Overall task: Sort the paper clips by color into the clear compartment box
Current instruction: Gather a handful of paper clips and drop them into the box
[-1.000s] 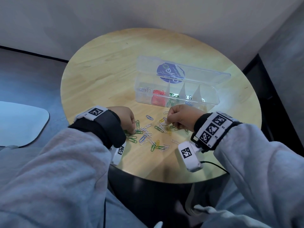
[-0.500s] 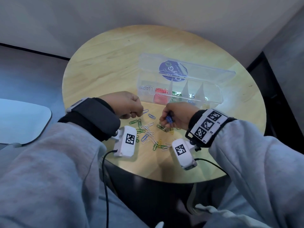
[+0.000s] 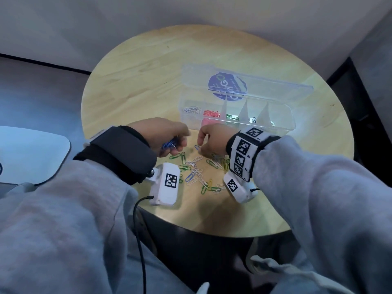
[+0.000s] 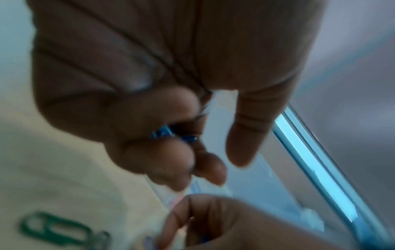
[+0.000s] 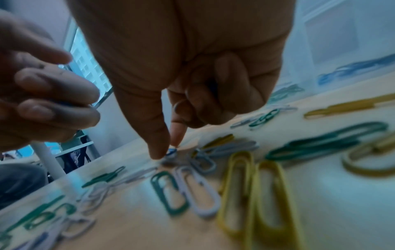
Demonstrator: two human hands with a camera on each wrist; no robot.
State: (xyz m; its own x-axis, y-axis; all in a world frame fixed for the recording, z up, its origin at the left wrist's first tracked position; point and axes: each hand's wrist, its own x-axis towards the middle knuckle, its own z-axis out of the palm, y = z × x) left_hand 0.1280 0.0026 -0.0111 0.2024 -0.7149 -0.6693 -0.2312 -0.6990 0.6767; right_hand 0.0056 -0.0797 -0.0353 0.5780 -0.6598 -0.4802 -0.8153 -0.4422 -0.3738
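Head view, left hand [image 3: 167, 134] gripping blue clips [image 3: 169, 144], right hand [image 3: 212, 139] pinching one

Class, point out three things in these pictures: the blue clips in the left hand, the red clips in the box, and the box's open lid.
blue clips [image 3: 169, 144], head view, on the bunch below the fingers.
red clips [image 3: 210, 113], head view, middle of the pile.
open lid [image 3: 275, 87], head view, clear panel beside the sticker.

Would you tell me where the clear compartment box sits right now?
In the head view the clear compartment box sits right of the table's centre, lid open, just beyond the right hand.
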